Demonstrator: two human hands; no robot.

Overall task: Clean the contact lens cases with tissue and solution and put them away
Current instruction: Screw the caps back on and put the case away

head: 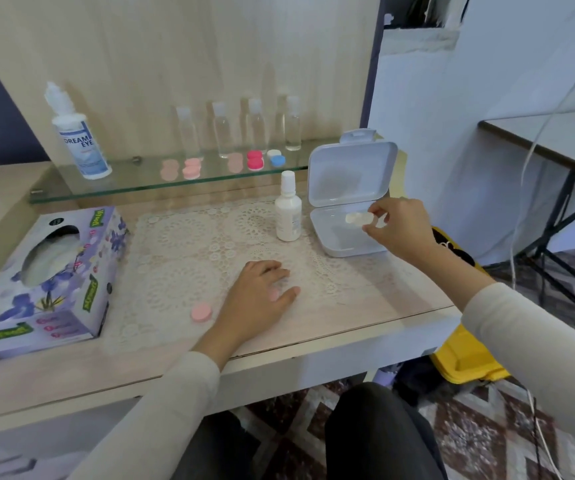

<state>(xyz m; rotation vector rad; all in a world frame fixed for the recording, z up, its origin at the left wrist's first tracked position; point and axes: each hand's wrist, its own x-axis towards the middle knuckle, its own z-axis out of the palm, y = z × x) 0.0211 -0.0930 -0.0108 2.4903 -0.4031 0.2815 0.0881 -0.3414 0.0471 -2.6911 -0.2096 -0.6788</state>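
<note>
Lilac hinged plastic box [343,244] stands open on the cream lace mat [182,247], lid upright. Over its tray the right hand [400,227] pinches a whitish, translucent twin-cup lens case [357,218] between thumb and curled fingers; whether the case touches the tray is unclear. The left hand [262,294] lies flat on the mat, fingers loosely spread, with a small pink lens case [274,294] under them. A round pink cap [201,312] lies just beside its wrist.
</note>
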